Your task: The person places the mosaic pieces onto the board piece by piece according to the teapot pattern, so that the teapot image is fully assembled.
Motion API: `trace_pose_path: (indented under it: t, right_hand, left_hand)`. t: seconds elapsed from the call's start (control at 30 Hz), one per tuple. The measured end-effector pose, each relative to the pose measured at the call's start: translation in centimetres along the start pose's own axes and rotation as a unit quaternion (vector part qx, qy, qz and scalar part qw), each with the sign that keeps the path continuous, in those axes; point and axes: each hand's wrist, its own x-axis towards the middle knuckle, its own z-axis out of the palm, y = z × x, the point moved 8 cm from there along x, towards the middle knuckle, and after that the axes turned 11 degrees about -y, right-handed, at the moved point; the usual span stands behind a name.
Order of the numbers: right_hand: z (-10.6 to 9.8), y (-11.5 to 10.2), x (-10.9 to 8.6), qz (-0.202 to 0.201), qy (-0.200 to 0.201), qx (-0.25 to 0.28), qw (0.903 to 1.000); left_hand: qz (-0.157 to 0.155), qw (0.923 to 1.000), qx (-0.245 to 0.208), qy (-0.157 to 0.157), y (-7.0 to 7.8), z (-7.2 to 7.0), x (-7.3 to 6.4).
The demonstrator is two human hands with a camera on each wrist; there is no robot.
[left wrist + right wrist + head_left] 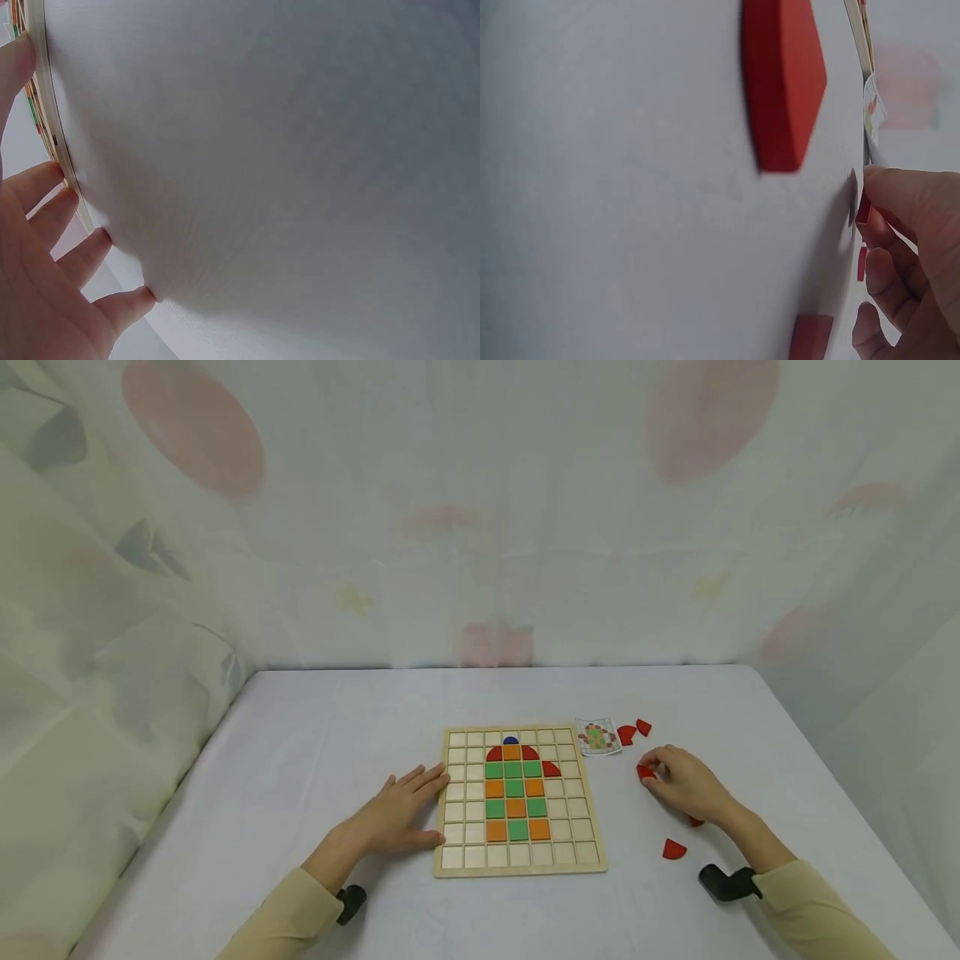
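Note:
My left hand (400, 814) rests at the left edge of a wooden grid board (465, 857), fingers spread and straight, fingertips touching its rim. Green and orange square tiles fill several of its middle cells, with a blue half-round piece (511, 740) at the top. Two red quarter-round pieces flank the top orange tile, and another red quarter-round piece (551, 769) lies lower at the right. Right of the board, my right hand (684, 785) pinches a red quarter-round piece (645, 772) between thumb and forefinger, just above the table; the right wrist view shows the piece's edge (864, 210).
A printed pattern card (598, 737) lies by the board's upper right corner. Loose red pieces lie beyond it (626, 735), and one red piece (674, 849) lies nearer me. Another red piece (695, 821) is partly under my right wrist. A patterned curtain (480, 568) hangs behind the table.

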Motion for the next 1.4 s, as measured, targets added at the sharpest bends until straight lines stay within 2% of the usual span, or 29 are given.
trace_pose_path:
  t: [0.27,0.63,1.07,1.4]
  right_hand:
    - [0.3,-1.0,0.4,-0.003,-0.002,0.008,1.0]
    - [0.9,-4.1,1.3,-0.027,-0.001,0.021,0.9994]
    - [2.2,-7.9,2.4,-0.061,0.003,0.007,0.9981]
    - [3.4,-9.6,3.2,-0.074,-0.002,0.0,0.9972]
  left_hand:
    - [0.0,1.0,0.003,0.0,0.0,0.1,-0.1]
    - [-0.003,1.0,-0.001,0.001,0.0,0.0,-0.2]
    - [0.0,1.0,-0.004,0.002,-0.2,0.2,-0.1]
    - [0.001,1.0,-0.001,0.003,-0.3,0.2,-0.1]
